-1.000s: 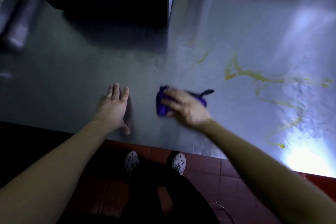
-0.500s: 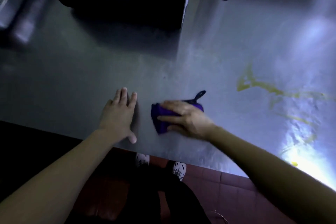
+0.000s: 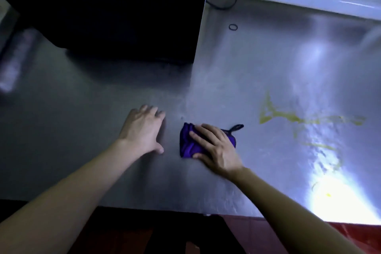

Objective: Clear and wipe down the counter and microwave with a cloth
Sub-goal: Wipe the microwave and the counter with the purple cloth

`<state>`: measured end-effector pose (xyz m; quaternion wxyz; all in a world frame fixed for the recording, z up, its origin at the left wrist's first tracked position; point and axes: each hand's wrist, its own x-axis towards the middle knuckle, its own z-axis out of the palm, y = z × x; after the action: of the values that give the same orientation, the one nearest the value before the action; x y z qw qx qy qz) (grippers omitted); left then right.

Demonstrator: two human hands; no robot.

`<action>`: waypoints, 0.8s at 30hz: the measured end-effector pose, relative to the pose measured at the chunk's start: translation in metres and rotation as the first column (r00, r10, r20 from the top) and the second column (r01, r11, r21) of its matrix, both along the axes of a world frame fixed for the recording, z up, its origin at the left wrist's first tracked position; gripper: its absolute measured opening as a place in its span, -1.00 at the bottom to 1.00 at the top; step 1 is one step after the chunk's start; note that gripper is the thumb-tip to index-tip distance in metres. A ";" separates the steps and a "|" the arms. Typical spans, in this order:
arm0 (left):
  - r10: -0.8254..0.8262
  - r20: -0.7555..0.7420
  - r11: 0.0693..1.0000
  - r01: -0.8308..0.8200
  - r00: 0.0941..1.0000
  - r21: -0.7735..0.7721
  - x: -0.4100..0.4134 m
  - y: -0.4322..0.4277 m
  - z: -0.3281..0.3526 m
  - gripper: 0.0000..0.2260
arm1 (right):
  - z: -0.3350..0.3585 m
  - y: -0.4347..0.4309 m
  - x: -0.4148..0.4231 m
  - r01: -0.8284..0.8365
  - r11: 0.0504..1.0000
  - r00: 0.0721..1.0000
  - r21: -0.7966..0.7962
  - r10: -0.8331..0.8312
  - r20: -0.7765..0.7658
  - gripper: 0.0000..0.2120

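Right hand pressing the cloth flat

My right hand lies on the purple cloth, fingers spread nearly straight, pressing it onto the steel counter in front of the microwave's right corner. My left hand rests open, palm down, just beside the cloth, also in front of the microwave. Yellow smears streak the counter well to the microwave's right. A small black ring lies near its right side.
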<state>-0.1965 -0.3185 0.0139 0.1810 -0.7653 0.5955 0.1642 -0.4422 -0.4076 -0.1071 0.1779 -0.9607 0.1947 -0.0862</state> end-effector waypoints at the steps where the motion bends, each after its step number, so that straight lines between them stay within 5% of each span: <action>1: -0.013 0.003 1.000 0.013 1.000 -0.012 0.004 -0.016 -0.002 0.14 | -0.003 -0.020 0.000 -0.027 0.999 1.000 -0.044 0.026 -0.016 -0.39; 7: 0.071 -0.060 0.997 -0.073 0.996 -0.027 0.006 -0.080 -0.025 0.42 | 0.002 -0.223 0.072 0.403 0.896 0.910 -0.185 -0.414 -0.027 -0.38; 12: 0.159 -0.103 0.987 -0.155 0.982 0.043 -0.004 -0.091 -0.035 0.39 | -0.002 -0.170 0.067 0.359 0.929 0.933 -0.086 -0.358 0.035 -0.43; 16: 0.194 -0.097 0.979 -0.187 0.976 0.077 -0.006 -0.094 -0.036 0.42 | -0.004 -0.089 0.013 0.093 0.995 0.995 0.024 -0.093 0.027 -0.48; 18: 0.186 -0.098 0.981 -0.179 0.978 0.078 -0.008 -0.095 -0.036 0.42 | -0.010 -0.142 0.023 -0.002 1.000 1.000 -0.010 0.003 0.016 -0.52; 24: 0.161 -0.075 0.987 -0.159 0.984 0.026 -0.005 -0.093 -0.043 0.41 | -0.003 -0.354 0.165 0.313 0.943 0.949 -0.117 -0.315 0.005 -0.48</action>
<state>-0.2014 -0.4114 -0.0293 0.1518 -0.8019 0.5370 0.2132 -0.2772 -0.7616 -0.1098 0.1043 -0.9268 0.3411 -0.1178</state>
